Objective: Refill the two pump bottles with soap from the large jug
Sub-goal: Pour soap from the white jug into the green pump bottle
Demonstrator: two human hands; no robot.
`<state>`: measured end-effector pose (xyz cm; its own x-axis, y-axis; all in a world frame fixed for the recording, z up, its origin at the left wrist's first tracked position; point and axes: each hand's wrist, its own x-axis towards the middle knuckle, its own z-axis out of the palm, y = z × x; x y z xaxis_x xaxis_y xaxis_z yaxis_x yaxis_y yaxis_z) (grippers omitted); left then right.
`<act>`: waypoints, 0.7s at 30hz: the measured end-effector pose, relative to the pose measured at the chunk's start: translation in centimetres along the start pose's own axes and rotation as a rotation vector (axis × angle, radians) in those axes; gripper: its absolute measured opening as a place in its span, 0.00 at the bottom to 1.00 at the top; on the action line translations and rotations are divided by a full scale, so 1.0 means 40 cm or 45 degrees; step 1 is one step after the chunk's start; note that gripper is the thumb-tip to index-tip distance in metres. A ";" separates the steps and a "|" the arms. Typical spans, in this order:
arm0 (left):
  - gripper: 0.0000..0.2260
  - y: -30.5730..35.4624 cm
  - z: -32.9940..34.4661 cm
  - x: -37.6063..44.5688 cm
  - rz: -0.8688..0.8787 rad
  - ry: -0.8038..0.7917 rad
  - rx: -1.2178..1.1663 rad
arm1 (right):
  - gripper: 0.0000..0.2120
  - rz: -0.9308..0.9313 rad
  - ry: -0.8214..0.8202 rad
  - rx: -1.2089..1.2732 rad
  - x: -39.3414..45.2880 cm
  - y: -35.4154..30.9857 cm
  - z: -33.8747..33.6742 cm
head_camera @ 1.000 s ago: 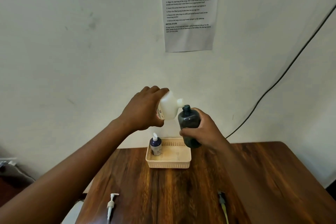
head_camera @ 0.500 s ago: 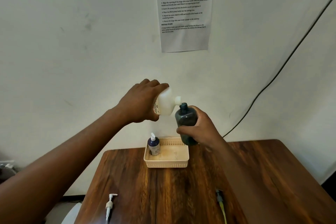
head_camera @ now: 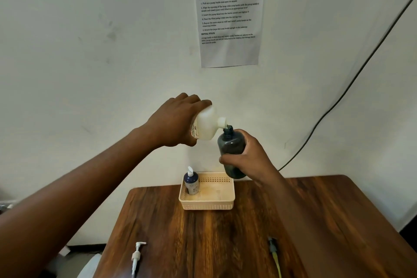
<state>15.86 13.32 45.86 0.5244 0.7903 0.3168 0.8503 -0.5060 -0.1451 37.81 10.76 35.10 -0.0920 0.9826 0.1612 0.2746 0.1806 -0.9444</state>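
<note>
My left hand [head_camera: 174, 121] grips a white soap jug [head_camera: 206, 125], tipped on its side with its spout right at the open neck of a dark grey bottle [head_camera: 231, 145]. My right hand [head_camera: 252, 160] holds that dark bottle upright in the air above the table. A smaller dark blue bottle [head_camera: 191, 181] with a white pump top stands in the left corner of a beige basket [head_camera: 208, 204]. A loose white pump head [head_camera: 137, 255] lies near the table's front left, and a dark pump head with a yellow tube [head_camera: 274, 253] lies front right.
The wooden table [head_camera: 316, 221] stands against a white wall. A printed task sheet [head_camera: 229, 12] hangs on the wall above. A black cable [head_camera: 352, 81] runs down the wall at the right.
The jug's spout has come down onto the dark bottle's neck, and both hands have drifted slightly with the view.
</note>
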 end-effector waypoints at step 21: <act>0.41 -0.003 -0.037 0.007 0.029 0.008 0.024 | 0.26 -0.050 0.020 -0.015 -0.006 -0.030 -0.011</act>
<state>15.86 13.10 47.34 0.5432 0.7767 0.3188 0.8390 -0.5171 -0.1696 37.94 10.33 36.32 -0.0882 0.9752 0.2028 0.2826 0.2197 -0.9337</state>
